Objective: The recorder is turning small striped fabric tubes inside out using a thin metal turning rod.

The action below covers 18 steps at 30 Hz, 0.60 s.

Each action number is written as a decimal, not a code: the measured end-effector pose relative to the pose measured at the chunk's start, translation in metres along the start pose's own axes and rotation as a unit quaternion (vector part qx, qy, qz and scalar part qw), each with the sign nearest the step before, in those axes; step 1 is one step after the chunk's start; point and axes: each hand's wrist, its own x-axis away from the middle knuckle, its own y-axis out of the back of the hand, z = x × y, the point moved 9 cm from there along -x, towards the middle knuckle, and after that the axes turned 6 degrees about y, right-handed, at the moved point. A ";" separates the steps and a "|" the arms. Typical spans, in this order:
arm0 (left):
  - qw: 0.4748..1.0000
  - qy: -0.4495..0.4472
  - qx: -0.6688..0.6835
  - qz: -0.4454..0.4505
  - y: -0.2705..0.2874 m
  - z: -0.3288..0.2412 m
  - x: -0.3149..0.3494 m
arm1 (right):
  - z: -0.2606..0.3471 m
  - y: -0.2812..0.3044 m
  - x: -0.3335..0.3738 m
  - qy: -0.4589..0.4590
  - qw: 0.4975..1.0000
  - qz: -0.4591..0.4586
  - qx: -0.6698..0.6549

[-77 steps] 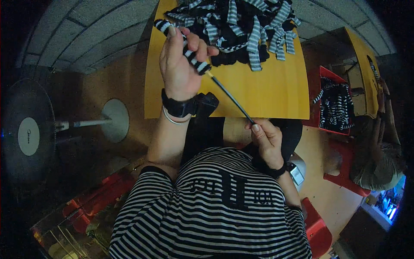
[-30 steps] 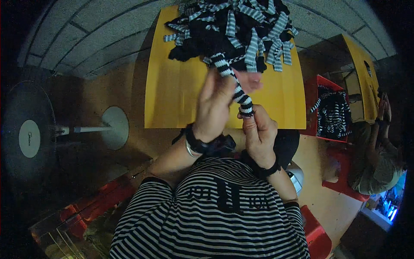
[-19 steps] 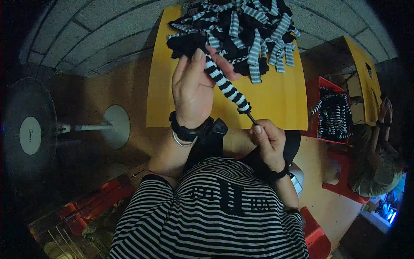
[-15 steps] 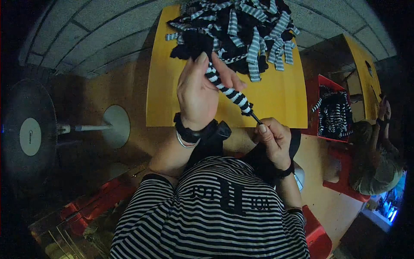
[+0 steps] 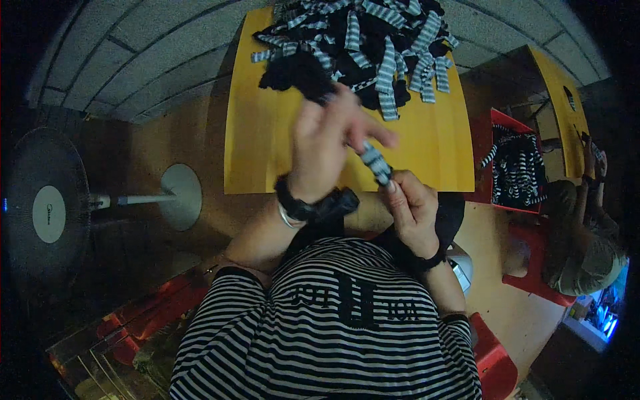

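Note:
A striped black-and-white knitted tube [image 5: 377,165] is strung between my hands over the table's near edge. My right hand [image 5: 415,210] pinches its near end between thumb and fingers. My left hand [image 5: 327,137], blurred by motion, is closed loosely around the tube farther up, hiding its middle. Beyond the left fingertips, black fabric [image 5: 293,73] that appears joined to the tube lies toward the heap. The thin dark rod seen at the tube's end earlier is hidden now.
A heap of striped strips and black fabric [image 5: 387,73] covers the far part of the yellow table [image 5: 267,153]. To the right stands a red box [image 5: 495,173] of striped pieces, near another person [image 5: 587,247]. A fan [image 5: 50,213] stands at the left.
The tube has bunched and shortened between my hands. My left hand has moved slightly nearer and right, and my right hand has slid up onto the tube's end, where the rod showed.

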 end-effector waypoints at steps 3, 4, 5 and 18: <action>0.997 0.039 -0.030 0.061 -0.021 0.020 0.012 | 0.015 0.006 -0.010 0.094 0.994 -0.044 -0.038; 0.995 0.040 -0.035 0.079 -0.023 0.024 0.013 | 0.017 0.006 -0.011 0.094 0.994 -0.044 -0.038; 0.997 0.043 0.012 0.061 -0.019 0.027 0.013 | 0.017 0.006 -0.012 0.070 0.996 -0.036 -0.034; 0.996 0.003 0.084 -0.003 0.021 -0.007 -0.010 | -0.006 0.016 -0.006 0.032 0.996 0.028 -0.076</action>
